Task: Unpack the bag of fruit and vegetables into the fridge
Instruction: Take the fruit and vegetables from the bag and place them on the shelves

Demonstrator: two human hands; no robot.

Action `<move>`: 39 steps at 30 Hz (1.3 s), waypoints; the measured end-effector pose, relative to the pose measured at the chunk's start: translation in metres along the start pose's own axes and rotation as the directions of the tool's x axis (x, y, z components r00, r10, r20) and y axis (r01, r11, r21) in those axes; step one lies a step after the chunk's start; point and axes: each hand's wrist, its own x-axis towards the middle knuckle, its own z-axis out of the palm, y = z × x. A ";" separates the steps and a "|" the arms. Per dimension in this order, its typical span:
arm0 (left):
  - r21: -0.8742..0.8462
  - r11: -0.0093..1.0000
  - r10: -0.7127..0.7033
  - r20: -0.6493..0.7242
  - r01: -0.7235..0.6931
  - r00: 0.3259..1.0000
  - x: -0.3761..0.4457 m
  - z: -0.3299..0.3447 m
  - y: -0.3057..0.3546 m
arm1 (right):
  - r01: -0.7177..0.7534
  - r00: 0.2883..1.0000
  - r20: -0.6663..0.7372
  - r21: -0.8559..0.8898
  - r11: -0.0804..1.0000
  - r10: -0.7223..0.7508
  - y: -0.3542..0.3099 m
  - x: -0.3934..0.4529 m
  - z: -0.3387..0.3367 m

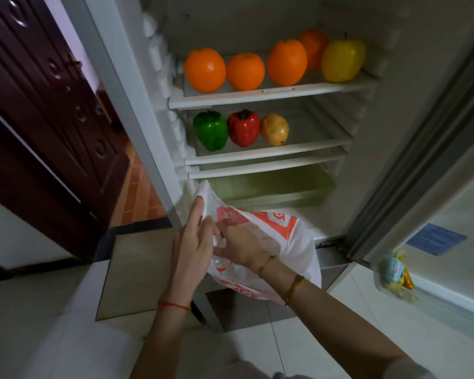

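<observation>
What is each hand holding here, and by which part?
Both hold the white-and-orange plastic bag: the left hand grips a handle at its top, the right hand grips the bunched rim at its mouth.

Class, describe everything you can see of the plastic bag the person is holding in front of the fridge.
The plastic bag is thin, crinkled white film with orange-red printed patches. It hangs low before the open fridge, below the shelves. The left hand holds one handle loop up by the fridge's left edge; the right hand reaches into its mouth, seen partly through the film. Its contents cannot be made out.
</observation>
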 end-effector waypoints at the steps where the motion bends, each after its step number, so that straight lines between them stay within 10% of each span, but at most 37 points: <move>1: -0.014 1.000 0.012 0.005 -0.012 1.000 0.001 0.000 0.000 | 0.004 1.000 -0.009 -0.018 1.000 -0.004 -0.001 0.001 0.000; 20: -0.265 0.931 0.326 0.294 -0.251 0.898 -0.011 0.040 0.068 | -0.183 0.868 -0.451 0.099 0.978 0.207 0.011 -0.105 -0.101; 39: -0.287 0.937 0.334 0.576 -0.197 0.746 -0.103 0.154 0.135 | -0.452 0.320 -0.866 0.217 0.865 0.385 0.055 -0.329 -0.196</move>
